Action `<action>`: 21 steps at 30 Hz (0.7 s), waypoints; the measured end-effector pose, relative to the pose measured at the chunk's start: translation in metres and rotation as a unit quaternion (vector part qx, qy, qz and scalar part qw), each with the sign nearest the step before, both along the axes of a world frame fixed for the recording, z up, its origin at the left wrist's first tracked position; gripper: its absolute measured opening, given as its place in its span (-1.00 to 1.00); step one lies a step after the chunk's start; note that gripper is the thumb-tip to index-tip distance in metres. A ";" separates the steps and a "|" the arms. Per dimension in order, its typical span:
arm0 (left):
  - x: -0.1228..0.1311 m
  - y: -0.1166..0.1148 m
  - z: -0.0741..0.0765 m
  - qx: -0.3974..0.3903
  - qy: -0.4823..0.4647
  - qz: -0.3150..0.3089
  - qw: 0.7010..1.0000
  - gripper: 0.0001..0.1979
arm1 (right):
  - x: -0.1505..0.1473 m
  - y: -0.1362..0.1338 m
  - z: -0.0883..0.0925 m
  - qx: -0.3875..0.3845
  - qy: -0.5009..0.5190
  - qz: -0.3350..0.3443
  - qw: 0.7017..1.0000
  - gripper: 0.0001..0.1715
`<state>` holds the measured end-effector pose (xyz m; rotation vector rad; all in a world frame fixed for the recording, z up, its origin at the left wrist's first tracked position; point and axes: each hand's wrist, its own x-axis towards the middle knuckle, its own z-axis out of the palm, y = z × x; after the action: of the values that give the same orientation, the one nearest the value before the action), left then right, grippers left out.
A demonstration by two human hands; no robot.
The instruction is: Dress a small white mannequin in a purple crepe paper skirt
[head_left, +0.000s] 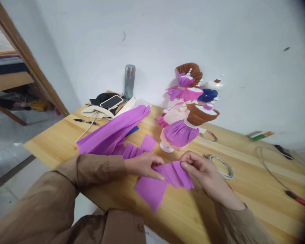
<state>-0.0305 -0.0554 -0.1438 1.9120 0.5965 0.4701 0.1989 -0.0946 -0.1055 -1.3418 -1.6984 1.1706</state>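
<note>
Between my hands, just over the table's front edge, stretches a purple crepe paper strip (175, 175) with several folds across it. My right hand (203, 173) pinches its top right part between thumb and fingers. My left hand (144, 165) grips the left end, the thumb in front and the fingers partly hidden behind. Below the strip is a flat purple paper piece (152, 193). Beyond my left forearm lie a long purple sheet (112, 134), a pleated purple piece (132, 151) and a small purple square (149, 143).
Behind my hands stands a small paper dress (181, 132) on a white base (167, 146), with more paper dresses (186, 89) by the wall. A flask (129, 81), phone (112, 101) and pen (86, 121) are at left. A tape roll (221, 167) and cables (271, 174) lie right.
</note>
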 end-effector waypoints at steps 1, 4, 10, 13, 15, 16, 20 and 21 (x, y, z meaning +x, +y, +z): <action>0.000 0.001 -0.002 -0.067 -0.010 -0.011 0.998 -0.60 | 0.002 0.000 0.001 0.004 0.017 -0.028 0.999 -0.58; -0.003 0.006 -0.004 -0.168 -0.039 -0.013 0.985 -0.61 | 0.011 0.003 -0.001 0.022 0.057 -0.112 0.992 -0.57; -0.007 0.013 0.003 -0.240 -0.044 0.058 0.968 -0.63 | 0.021 0.007 -0.010 -0.007 0.085 -0.120 0.989 -0.53; -0.008 0.012 0.005 -0.242 -0.049 0.027 0.969 -0.64 | 0.017 0.007 -0.013 -0.006 0.016 -0.052 0.999 -0.40; -0.008 0.012 0.005 -0.249 -0.046 0.000 0.967 -0.65 | 0.018 0.011 -0.016 -0.002 -0.044 -0.023 0.999 -0.45; -0.008 0.012 0.004 -0.250 -0.044 -0.014 0.967 -0.64 | 0.020 0.014 -0.018 0.000 -0.073 -0.020 0.997 -0.51; -0.005 0.013 -0.004 -0.255 -0.043 -0.068 0.964 -0.65 | 0.040 0.028 -0.016 0.029 -0.136 -0.099 0.985 -0.63; -0.003 0.013 -0.007 -0.257 -0.042 -0.075 0.963 -0.65 | 0.044 0.030 -0.012 0.037 -0.123 -0.128 0.983 -0.62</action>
<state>-0.0340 -0.0424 -0.1513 1.4204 0.4589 0.2648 0.2430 -0.0650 -0.1174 -1.6559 -1.6576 0.8145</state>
